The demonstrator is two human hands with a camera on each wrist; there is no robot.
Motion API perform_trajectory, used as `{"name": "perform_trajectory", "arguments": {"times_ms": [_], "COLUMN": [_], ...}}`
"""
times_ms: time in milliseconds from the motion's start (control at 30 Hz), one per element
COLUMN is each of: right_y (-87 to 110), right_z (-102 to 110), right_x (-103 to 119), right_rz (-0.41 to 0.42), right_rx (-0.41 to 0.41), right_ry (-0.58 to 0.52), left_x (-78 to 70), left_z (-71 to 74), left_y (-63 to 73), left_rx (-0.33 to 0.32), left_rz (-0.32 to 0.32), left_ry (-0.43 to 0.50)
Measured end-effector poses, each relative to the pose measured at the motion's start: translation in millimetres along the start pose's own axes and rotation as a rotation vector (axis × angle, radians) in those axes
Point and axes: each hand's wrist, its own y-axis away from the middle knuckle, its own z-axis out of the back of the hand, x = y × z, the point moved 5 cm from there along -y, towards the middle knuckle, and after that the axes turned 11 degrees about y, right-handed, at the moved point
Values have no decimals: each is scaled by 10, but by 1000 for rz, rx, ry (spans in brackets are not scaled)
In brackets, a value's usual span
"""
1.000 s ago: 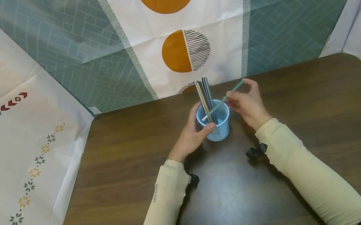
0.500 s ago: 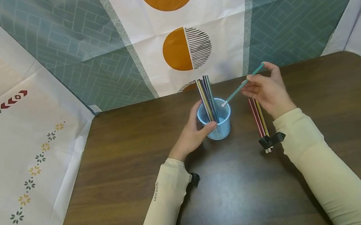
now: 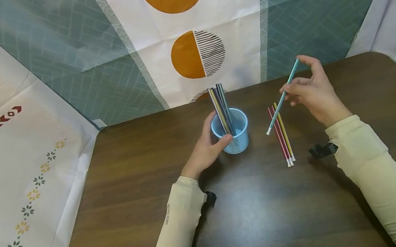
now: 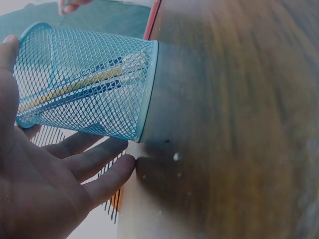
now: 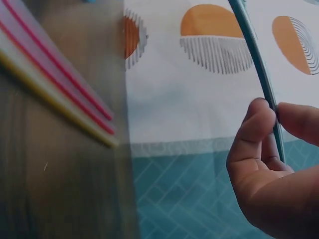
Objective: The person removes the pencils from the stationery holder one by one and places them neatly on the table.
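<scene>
A light-blue mesh pencil cup (image 3: 241, 134) stands upright near the far side of the table. Around its left side my left hand (image 3: 204, 152) holds it, thumb at the front near the rim. Several pencils (image 3: 223, 112), dark ones and a yellow one among them, lean inside; the left wrist view shows them through the mesh (image 4: 89, 79). My right hand (image 3: 316, 97) pinches a teal pencil (image 3: 278, 108) between thumb and fingers, its white eraser end tilted downward. Below that pencil, two red pencils (image 3: 278, 136) and a yellow pencil (image 3: 285, 133) lie side by side on the table.
The brown wooden table (image 3: 147, 193) reaches back to a hanging cloth (image 3: 248, 45) with orange shapes. A white patterned cloth (image 3: 2, 173) hangs on the left. Black wrist cameras (image 3: 322, 150) sit on both cream sleeves.
My right hand has carried the teal pencil from over the cup to the right, above the pencils on the table, and tipped it steeper. The left hand stays on the cup.
</scene>
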Motion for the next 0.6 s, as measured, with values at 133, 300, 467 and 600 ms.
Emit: {"name": "perform_trajectory", "arguments": {"times_ms": [133,300,467,600], "right_y": [3,-16,-55,-68], "right_z": [82,165,232,259], "right_x": [-63,-134,-263,-363], "right_rz": [-9,-49,-107,-141], "right_rx": [29,59,114,175], "right_ry": [10,188,449,573], "left_x": [11,14,13,19], "left_z": [7,20,20,14], "left_y": [11,8,6,3], "left_rx": [0,-1,-3,0], "left_rz": [-2,7,19,18], "left_ry": [3,-9,-15,-10]}}
